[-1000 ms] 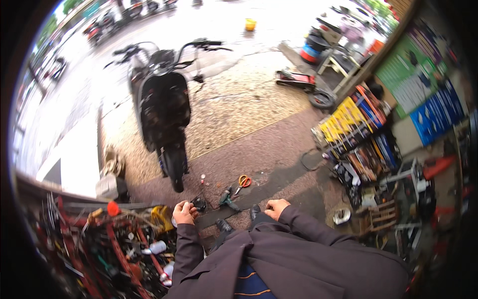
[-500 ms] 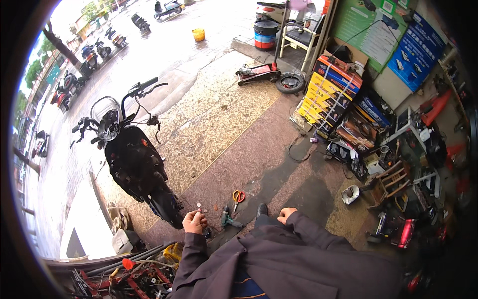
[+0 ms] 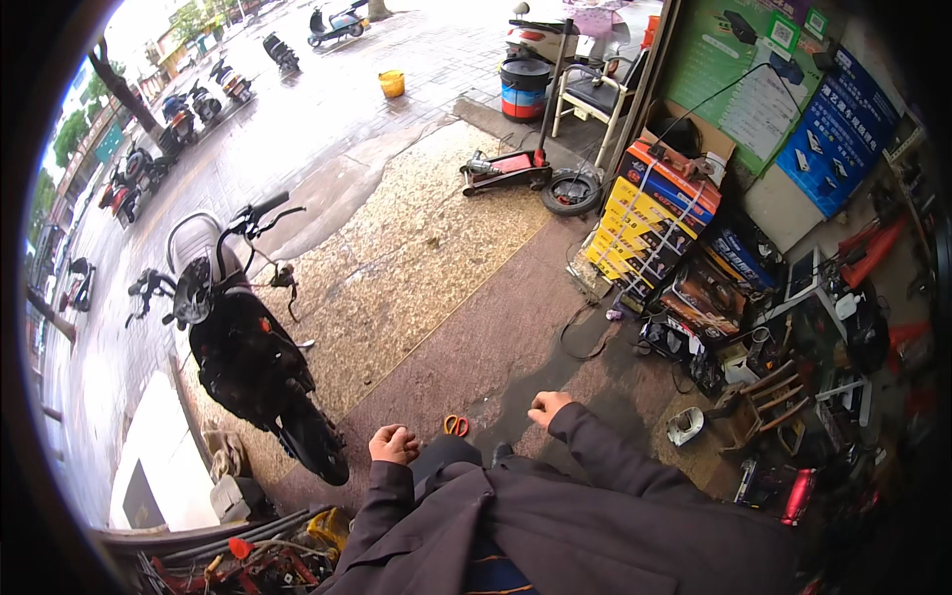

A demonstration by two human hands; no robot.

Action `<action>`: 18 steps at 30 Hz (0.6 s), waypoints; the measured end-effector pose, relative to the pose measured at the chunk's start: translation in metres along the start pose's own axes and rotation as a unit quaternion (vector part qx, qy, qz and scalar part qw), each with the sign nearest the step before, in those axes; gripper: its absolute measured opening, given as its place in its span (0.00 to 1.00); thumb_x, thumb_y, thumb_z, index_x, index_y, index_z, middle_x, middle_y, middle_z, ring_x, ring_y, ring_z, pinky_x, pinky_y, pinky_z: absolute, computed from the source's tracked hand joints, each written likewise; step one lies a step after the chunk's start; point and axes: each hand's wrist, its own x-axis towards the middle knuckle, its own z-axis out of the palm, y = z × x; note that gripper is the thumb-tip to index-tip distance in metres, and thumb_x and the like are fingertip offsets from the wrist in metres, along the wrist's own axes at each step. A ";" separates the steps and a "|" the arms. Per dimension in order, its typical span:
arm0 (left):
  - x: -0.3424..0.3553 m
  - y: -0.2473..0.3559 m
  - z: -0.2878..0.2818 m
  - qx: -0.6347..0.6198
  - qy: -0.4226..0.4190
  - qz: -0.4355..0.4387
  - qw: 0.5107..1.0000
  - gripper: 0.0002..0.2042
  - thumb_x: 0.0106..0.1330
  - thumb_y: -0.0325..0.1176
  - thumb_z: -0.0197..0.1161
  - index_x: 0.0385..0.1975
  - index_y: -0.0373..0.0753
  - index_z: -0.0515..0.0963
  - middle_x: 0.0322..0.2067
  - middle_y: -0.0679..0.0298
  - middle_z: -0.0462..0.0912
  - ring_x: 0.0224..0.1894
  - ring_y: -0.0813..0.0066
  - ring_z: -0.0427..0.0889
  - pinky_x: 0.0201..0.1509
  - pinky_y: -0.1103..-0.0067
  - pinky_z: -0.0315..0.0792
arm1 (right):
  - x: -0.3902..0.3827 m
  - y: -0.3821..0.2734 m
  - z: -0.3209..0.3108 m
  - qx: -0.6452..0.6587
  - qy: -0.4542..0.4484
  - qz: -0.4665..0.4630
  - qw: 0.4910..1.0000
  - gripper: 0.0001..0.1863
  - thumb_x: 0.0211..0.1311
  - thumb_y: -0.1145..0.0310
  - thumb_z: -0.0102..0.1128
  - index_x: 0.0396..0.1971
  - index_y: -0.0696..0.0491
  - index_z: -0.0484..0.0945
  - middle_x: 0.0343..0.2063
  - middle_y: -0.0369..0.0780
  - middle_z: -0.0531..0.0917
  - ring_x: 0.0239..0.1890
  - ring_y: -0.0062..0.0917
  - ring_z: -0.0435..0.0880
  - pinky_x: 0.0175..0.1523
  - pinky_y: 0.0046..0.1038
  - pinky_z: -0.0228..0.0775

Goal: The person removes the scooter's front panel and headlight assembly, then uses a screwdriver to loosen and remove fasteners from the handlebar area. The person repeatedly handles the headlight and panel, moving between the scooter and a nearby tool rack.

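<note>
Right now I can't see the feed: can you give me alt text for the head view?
Both hands are closed into loose fists and hold nothing: the left hand and right hand hang above the ground, with orange-handled scissors lying between them. A black scooter stands parked to the left, and stacked yellow boxes and tool clutter line the wall on the right.

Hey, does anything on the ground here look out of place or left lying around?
Orange-handled scissors lie loose on the pavement between the left hand and right hand, touching neither. A tyre lies flat beside the red floor jack.
</note>
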 end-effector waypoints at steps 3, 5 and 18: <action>0.024 0.007 0.023 0.020 0.001 -0.012 1.000 0.07 0.68 0.25 0.56 0.42 0.30 0.72 0.28 0.55 0.77 0.22 0.70 0.74 0.23 0.75 0.70 | 0.006 -0.003 -0.002 0.006 -0.011 -0.007 1.000 0.19 0.58 0.57 0.65 0.43 0.56 0.83 0.37 0.47 0.87 0.44 0.39 0.86 0.51 0.35 0.77; 0.044 0.012 0.040 0.034 -0.002 -0.027 0.999 0.07 0.68 0.25 0.56 0.42 0.30 0.71 0.28 0.55 0.77 0.22 0.71 0.73 0.23 0.75 0.70 | 0.009 0.006 -0.005 0.020 -0.022 0.009 1.000 0.20 0.58 0.56 0.66 0.42 0.56 0.82 0.37 0.47 0.87 0.43 0.39 0.86 0.50 0.35 0.77; 0.240 0.054 0.213 0.156 -0.141 -0.028 0.977 0.12 0.66 0.30 0.62 0.43 0.29 0.77 0.27 0.59 0.82 0.23 0.78 0.78 0.25 0.79 0.72 | 0.129 0.155 -0.045 -0.046 -0.004 0.165 0.985 0.20 0.53 0.56 0.70 0.37 0.57 0.85 0.29 0.46 0.87 0.33 0.32 0.87 0.43 0.33 0.78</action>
